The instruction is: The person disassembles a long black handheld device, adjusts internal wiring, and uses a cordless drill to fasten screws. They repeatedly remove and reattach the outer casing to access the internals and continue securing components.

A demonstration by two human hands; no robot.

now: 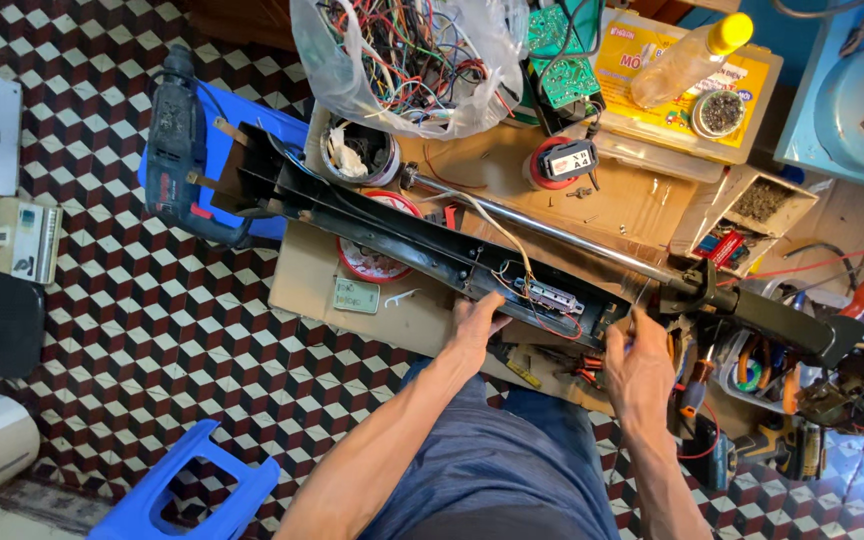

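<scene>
A long black open housing [392, 225] lies slantwise across a low wooden board [302, 285], with a small switch block and coloured wires [542, 293] inside its near end. My left hand [474, 325] grips the housing's near edge just beside that wiring. My right hand [637, 365] is at the housing's right end by a black joint [697, 290], fingers pinched; what it holds is hidden. A chrome tube [552, 228] runs along behind the housing.
A clear bag of tangled wires [412, 55], green circuit boards [564, 75], a yellow box [642, 60] and a bottle [692, 55] sit at the back. A power drill [177, 140] lies left. A blue stool [187, 490] stands on the chequered floor. Hand tools [752, 365] lie right.
</scene>
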